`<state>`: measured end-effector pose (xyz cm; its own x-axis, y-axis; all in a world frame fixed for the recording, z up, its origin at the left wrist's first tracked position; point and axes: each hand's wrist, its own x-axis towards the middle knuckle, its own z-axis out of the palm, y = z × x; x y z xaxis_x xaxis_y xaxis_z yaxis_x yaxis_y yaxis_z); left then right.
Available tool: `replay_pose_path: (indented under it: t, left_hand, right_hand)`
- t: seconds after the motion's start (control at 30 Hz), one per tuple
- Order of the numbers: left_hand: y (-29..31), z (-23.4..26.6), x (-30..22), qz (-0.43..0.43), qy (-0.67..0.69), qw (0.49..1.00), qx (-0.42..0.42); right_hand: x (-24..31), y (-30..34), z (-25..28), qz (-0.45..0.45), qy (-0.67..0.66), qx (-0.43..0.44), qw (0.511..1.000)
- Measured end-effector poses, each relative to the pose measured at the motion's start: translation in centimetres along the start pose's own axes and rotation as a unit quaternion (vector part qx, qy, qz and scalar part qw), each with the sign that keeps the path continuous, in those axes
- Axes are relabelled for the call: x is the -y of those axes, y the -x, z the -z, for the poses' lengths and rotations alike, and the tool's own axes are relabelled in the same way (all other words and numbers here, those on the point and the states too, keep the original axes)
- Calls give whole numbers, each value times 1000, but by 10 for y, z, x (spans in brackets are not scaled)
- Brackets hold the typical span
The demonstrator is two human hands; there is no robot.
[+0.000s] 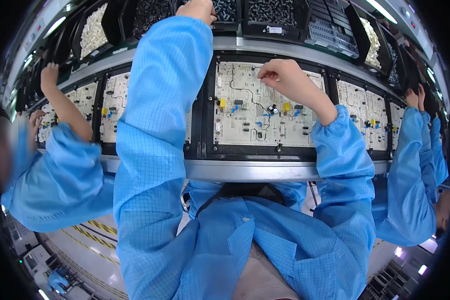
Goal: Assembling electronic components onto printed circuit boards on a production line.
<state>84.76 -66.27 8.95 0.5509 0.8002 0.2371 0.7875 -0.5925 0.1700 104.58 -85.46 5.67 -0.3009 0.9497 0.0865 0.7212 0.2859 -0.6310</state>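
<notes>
My left hand (pixel 199 10) reaches far forward to a black bin (pixel 226 27) of small dark components. The upper edge of the picture cuts the hand off, and most of its fingers are hidden. Over the upper part of a pale circuit board (pixel 235 132) hovers my right hand (pixel 287 80), fingertips pinched together and pointing left. Anything between those fingertips is too small to make out. Yellow block components (pixel 286 106), blue parts (pixel 259 123) and small black-and-white cylinders (pixel 272 109) stand on the board, which sits in a black frame (pixel 245 151).
Further bins line the back, one with white connectors (pixel 93 31), another with black parts (pixel 271 14). Grey component trays (pixel 332 35) lie right of them. A metal rail (pixel 250 171) runs along the near edge. Co-workers in blue sleeves (pixel 70 165) work on both sides.
</notes>
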Motion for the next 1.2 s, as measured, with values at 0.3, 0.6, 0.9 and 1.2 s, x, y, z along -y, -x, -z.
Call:
replay_pose_path:
  t: [0.3,0.6,0.9,1.2]
  left_hand:
    - [-10,3,-11,55,-13,997,58]
    - [-13,-7,-14,3,-121,993,4]
    - [-5,4,-25,17,-24,1000,8]
    - [0,-13,-16,3,-21,1000,-21]
  right_hand:
    - [-19,-2,-11,-4,34,-3,999]
    - [-20,-5,-13,-11,56,-1,998]
    - [-20,1,-15,-18,26,-23,999]
    - [-30,-17,42,32,90,-299,949]
